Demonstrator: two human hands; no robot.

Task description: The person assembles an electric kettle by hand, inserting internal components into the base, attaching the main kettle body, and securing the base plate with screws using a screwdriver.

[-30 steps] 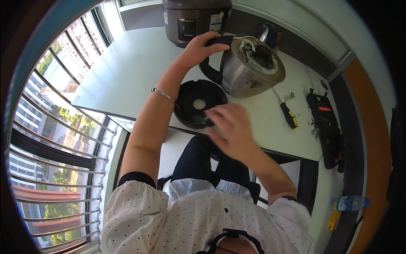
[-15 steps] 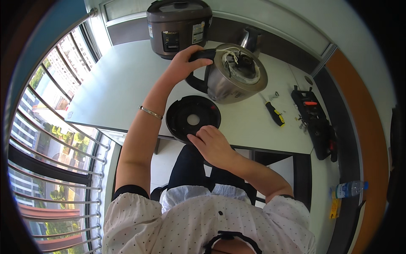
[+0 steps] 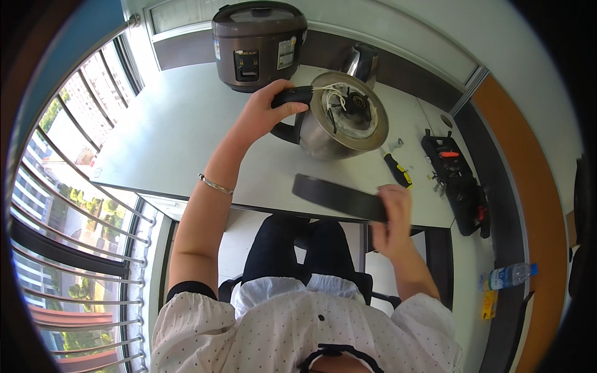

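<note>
Our left hand (image 3: 266, 113) is wrapped around the black handle (image 3: 293, 97) of a silver kettle (image 3: 320, 144). The kettle is tipped over at the middle of the pale table (image 3: 180, 140), so we see its bottom, with white wires (image 3: 331, 93) poking out. Our right hand (image 3: 393, 214) pinches one end of a black round part (image 3: 336, 198), with its fingers curled. We see this part from its side, a bit blurry, near the table's front edge and in front of the kettle. A big brown cooker (image 3: 258, 53) sits behind. To the right, we see a yellow and black screwdriver (image 3: 398, 170) beside a black tool case (image 3: 457, 171).
</note>
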